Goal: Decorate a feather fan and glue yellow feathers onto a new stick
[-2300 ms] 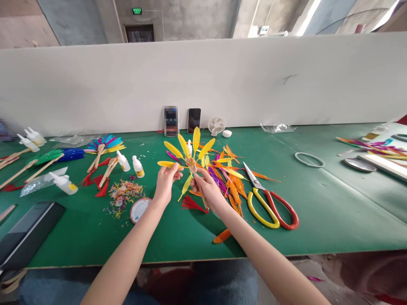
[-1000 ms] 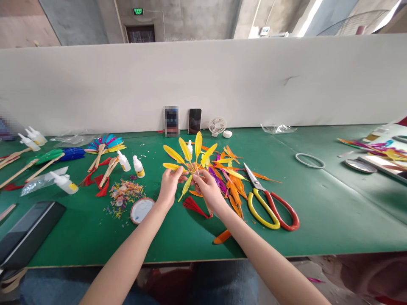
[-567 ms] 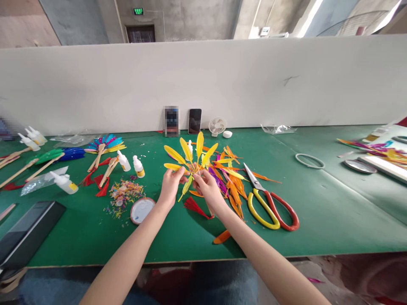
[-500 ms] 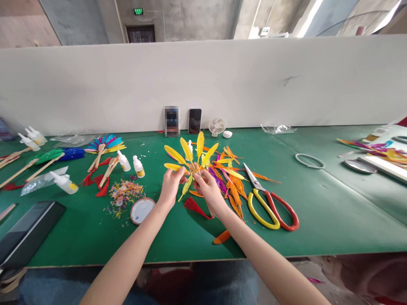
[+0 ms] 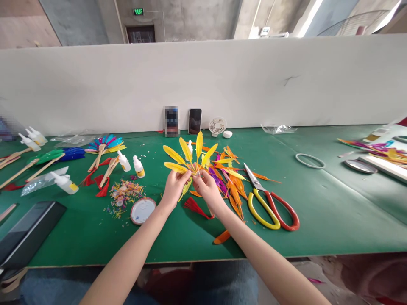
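Observation:
Yellow feathers (image 5: 185,149) fan upward from between my two hands, above the green table. My left hand (image 5: 178,184) pinches near the quills on the left side of the fan. My right hand (image 5: 205,184) grips the base from the right; my fingers hide just what joins the quills. Another yellow feather (image 5: 185,191) points downward beneath my left fingers. Just below lies a red tassel (image 5: 197,207). Orange feathers (image 5: 235,188) and purple ones (image 5: 219,181) are heaped right of my hands, beside big scissors (image 5: 265,199) with one yellow and one red handle.
Glue bottles (image 5: 139,167), a pile of colourful scraps (image 5: 125,192) and a round lid (image 5: 143,210) lie to the left. Finished-looking feather fans (image 5: 103,146) sit farther left. A phone (image 5: 195,121) and small fan (image 5: 218,126) stand by the white partition (image 5: 203,80).
My left hand has moved slightly right, closer to my right hand at the quill base. The left feathers have shifted a little, and the downward feather is now more covered.

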{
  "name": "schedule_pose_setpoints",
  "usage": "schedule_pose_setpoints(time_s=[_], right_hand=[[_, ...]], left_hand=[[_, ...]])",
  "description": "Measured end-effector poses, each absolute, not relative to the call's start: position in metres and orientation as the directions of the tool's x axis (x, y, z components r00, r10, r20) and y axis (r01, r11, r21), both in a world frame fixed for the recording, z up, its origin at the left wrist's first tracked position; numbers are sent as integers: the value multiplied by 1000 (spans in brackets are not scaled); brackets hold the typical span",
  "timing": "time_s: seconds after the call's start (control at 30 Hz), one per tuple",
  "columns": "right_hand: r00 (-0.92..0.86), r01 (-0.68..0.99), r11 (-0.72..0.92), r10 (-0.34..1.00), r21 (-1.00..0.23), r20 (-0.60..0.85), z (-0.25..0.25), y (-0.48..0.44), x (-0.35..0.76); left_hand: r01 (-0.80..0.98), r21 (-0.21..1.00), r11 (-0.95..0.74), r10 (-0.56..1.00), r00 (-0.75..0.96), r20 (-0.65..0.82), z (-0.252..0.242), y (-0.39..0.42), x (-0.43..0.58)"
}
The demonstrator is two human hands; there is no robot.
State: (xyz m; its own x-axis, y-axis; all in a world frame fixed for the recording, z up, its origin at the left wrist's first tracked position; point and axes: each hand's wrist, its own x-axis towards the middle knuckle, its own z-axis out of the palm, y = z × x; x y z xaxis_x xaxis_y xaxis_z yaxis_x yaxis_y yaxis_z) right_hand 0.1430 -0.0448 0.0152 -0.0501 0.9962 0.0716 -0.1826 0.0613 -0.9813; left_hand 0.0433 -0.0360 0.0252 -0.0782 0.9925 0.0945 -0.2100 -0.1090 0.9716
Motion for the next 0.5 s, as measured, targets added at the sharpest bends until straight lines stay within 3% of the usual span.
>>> schedule_pose_setpoints(time_s=[0.5], right_hand=[[13, -168, 75, 997, -983, 74, 18, -48, 141]], left_hand=[[-210, 970, -119, 990, -97, 101, 28, -40, 46]])
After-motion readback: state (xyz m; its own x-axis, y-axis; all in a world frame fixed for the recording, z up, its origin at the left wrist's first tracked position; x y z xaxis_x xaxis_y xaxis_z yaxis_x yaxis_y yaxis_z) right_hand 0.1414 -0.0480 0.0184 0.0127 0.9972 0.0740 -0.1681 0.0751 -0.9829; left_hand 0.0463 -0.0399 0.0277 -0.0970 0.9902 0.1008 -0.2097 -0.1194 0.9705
